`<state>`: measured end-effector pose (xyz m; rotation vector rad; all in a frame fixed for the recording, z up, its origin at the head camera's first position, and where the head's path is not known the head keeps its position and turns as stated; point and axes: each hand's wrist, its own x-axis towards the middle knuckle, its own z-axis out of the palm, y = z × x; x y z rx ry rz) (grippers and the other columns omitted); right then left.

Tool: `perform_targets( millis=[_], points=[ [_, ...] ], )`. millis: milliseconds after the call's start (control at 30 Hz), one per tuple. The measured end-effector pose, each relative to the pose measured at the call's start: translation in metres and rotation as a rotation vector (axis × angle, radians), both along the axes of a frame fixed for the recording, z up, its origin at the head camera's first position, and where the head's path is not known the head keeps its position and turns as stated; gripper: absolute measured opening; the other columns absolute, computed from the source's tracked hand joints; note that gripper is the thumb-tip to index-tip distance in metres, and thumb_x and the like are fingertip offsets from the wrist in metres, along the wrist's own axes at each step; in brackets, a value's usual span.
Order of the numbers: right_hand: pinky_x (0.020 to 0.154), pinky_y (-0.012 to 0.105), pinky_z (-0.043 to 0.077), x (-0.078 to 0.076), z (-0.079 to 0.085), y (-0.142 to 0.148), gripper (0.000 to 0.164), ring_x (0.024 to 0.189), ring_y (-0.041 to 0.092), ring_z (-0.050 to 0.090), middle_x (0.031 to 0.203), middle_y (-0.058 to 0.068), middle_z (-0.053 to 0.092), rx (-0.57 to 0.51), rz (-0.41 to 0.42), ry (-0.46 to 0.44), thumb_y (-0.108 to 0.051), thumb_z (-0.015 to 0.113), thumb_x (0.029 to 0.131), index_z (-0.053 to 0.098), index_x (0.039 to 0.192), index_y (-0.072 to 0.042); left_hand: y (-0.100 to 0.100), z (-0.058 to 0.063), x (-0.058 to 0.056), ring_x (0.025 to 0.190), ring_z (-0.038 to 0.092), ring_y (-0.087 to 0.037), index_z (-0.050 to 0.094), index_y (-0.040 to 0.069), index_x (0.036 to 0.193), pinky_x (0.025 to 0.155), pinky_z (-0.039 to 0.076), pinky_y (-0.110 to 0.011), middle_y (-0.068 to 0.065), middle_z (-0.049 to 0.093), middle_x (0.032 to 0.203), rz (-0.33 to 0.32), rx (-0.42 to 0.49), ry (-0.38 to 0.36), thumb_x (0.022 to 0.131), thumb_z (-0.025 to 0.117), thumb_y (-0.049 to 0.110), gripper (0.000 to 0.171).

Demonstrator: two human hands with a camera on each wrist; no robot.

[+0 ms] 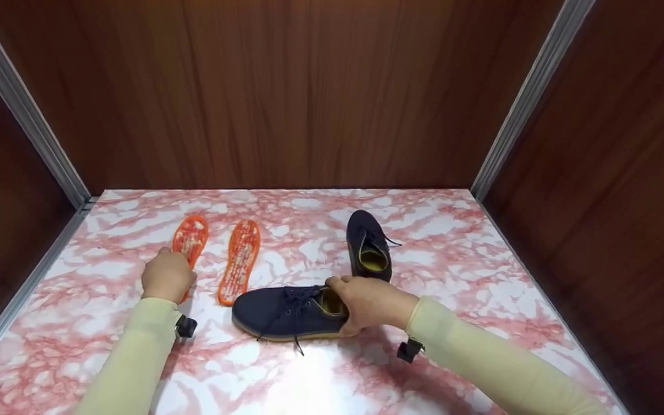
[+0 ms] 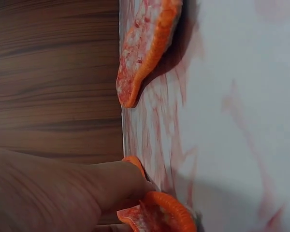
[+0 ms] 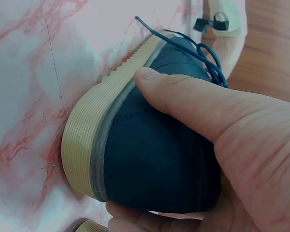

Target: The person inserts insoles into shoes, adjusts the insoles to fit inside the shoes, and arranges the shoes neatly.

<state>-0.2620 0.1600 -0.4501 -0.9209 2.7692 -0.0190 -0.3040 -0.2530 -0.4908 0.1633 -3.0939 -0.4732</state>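
Note:
My left hand [image 1: 168, 275] pinches an orange-edged insole [image 1: 191, 233] at the left, thumb across it in the left wrist view; its lower part is mostly hidden by the hand. A matching insole [image 1: 241, 259] lies just to the right. By its heel, my right hand [image 1: 373, 301] grips a dark blue lace-up shoe [image 1: 266, 311] lying sideways, toe to the left. In the right wrist view the thumb presses the shoe's side above its ribbed cream sole [image 3: 79, 145], the fingers round the other side. Behind that hand stands the second shoe [image 1: 361, 227], toe away from me.
Everything lies on a red-and-white marbled tabletop [image 1: 482, 300]. Dark wood panels [image 1: 309, 98] enclose it at the back and both sides, with metal rails [image 1: 534, 92] at the corners. Loose laces [image 1: 297, 344] trail from the gripped shoe.

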Motion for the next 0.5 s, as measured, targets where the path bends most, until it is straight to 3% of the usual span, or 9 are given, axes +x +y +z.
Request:
perform_targets(
  millis=[300, 500],
  points=[
    [0.093, 0.046, 0.062, 0.0, 0.0031, -0.0003, 0.097, 0.101, 0.027, 0.074, 0.12, 0.01, 0.073, 0.003, 0.003, 0.018, -0.043, 0.098, 0.073, 0.052, 0.152, -0.01, 0.0041, 0.0065, -0.0045, 0.097, 0.072, -0.055, 0.072, -0.019, 0.112, 0.077, 0.063, -0.066, -0.038, 0.06, 0.122, 0.024, -0.021, -0.014, 0.092, 0.067, 0.008, 0.035],
    [0.095, 0.045, 0.062, 0.0022, 0.0008, -0.0003, 0.095, 0.103, 0.026, 0.074, 0.121, 0.01, 0.074, -0.006, 0.011, 0.008, -0.042, 0.099, 0.073, 0.053, 0.151, -0.009, 0.0045, 0.0024, -0.0033, 0.099, 0.072, -0.056, 0.071, -0.019, 0.117, 0.076, 0.064, -0.065, -0.038, 0.059, 0.126, 0.03, -0.018, -0.046, 0.093, 0.067, 0.008, 0.036]
  ],
)
